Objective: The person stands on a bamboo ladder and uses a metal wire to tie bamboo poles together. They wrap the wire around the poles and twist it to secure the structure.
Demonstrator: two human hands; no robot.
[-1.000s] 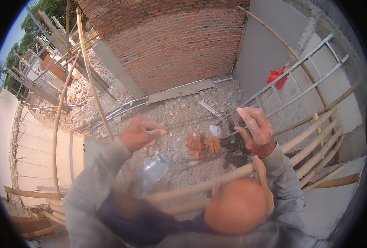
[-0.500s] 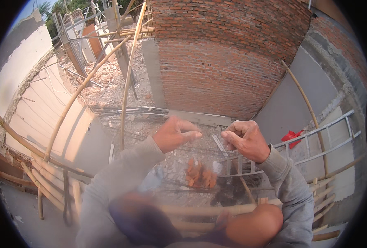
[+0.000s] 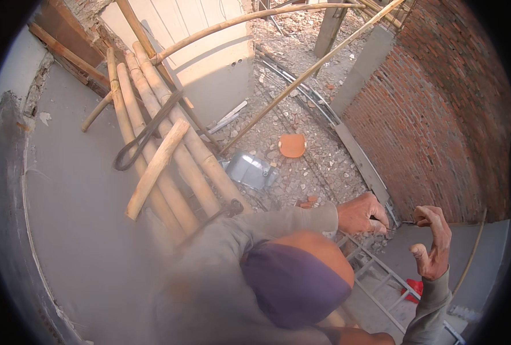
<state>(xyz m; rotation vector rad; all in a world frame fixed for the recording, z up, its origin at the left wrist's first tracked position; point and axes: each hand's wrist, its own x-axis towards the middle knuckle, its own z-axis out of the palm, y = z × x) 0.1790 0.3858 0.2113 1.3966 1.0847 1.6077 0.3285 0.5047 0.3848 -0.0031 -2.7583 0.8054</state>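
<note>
Here, lower right of the frame, your left hand (image 3: 361,213) and right hand (image 3: 432,240) pinch a thin stiff wire (image 3: 406,223); probably springy, so grip near its ends

Person seen from above. Both arms wear long sleeves of a dull grey-olive cloth, dusty and loosely creased. The left sleeve (image 3: 278,221) ends in a plain turned cuff at the wrist of the left hand (image 3: 362,213), which is bare and ungloved. The right sleeve (image 3: 431,310) has a similar soft cuff below the right hand (image 3: 433,244), likewise bare. Close under the camera lies a blurred purple shape with an orange-tan band (image 3: 301,276), possibly part of the clothing; it is too out of focus to identify.
</note>
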